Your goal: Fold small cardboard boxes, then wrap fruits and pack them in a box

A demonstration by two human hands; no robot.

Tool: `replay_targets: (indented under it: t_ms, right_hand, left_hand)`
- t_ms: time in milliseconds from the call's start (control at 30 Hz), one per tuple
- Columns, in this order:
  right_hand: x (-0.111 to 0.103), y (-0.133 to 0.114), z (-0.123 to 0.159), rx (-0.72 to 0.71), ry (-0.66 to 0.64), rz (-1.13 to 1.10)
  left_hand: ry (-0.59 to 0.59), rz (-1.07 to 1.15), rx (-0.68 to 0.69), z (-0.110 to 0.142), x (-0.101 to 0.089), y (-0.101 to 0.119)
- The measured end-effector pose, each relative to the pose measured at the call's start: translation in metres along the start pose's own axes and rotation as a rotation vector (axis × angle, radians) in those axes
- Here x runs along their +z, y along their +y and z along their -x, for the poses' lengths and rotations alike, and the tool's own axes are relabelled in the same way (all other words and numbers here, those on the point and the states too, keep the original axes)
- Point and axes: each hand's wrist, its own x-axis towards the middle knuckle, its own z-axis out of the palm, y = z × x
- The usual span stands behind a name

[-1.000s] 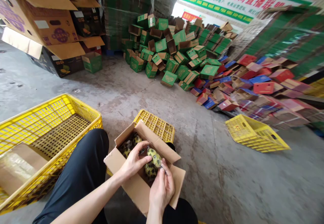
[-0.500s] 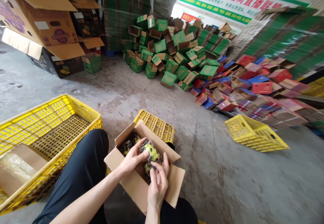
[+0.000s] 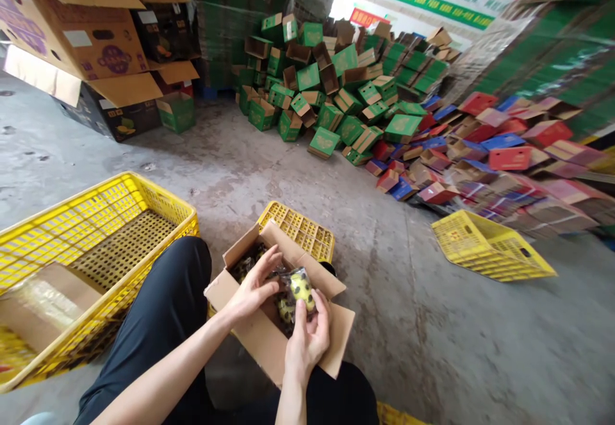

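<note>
An open cardboard box rests at my lap with its flaps spread. My right hand grips a yellow-green fruit with dark spots, wrapped in clear plastic, above the right part of the box. Fingers apart, my left hand hovers over the box opening, to the left of that fruit. Beneath the hands lie more wrapped, dark-spotted pieces, partly hidden by the fingers and the box walls.
To my left stands a yellow crate with a taped carton inside. An upturned yellow crate is just beyond the box, another yellow crate to the right. Green boxes and red-and-blue boxes lie heaped behind.
My left hand has come off the wrapped fruit and opened. The right hand has closed around the fruit, which has shifted slightly right and stands more upright. The view has tilted down slightly.
</note>
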Motion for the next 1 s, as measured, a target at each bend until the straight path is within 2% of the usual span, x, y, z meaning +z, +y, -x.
replay_targets:
  t_ms: [67,133,233,300,400,500,633,800,867,1000]
  right_hand:
    - [0.001,0.003,0.002,-0.058,0.104,0.041]
    - [0.003,0.004,0.003,-0.07,0.133,0.067]
    - [0.005,0.007,0.002,-0.059,0.104,0.096]
    - [0.006,0.011,-0.001,-0.066,0.07,0.11]
    - [0.005,0.018,-0.004,-0.084,0.009,0.127]
    - [0.003,0.021,-0.006,-0.076,-0.051,0.124]
    - [-0.002,0.016,-0.007,-0.089,-0.181,0.178]
    - [0.008,0.019,-0.007,-0.169,-0.418,0.479]
    - [0.018,0.026,-0.007,-0.195,-0.43,0.564]
    - [0.024,0.029,-0.008,-0.229,-0.305,0.537]
  left_hand:
    - [0.106,-0.122,0.056,-0.005,-0.008,0.009]
    - [0.097,-0.313,0.061,-0.011,-0.019,0.02]
    - [-0.072,-0.727,0.059,-0.018,-0.035,0.029]
    - [-0.212,-0.96,0.07,-0.021,-0.039,0.025]
    - [-0.391,-1.248,0.101,-0.024,-0.035,0.006]
    - [-0.501,-1.508,0.087,-0.029,-0.026,-0.015]
    - [-0.567,-1.601,0.064,-0.038,-0.02,-0.026]
    - [-0.646,-1.671,0.07,-0.042,-0.022,-0.024]
    - [-0.658,-1.682,0.071,-0.043,-0.024,-0.021]
    - [-0.645,-1.672,0.078,-0.043,-0.031,-0.012]
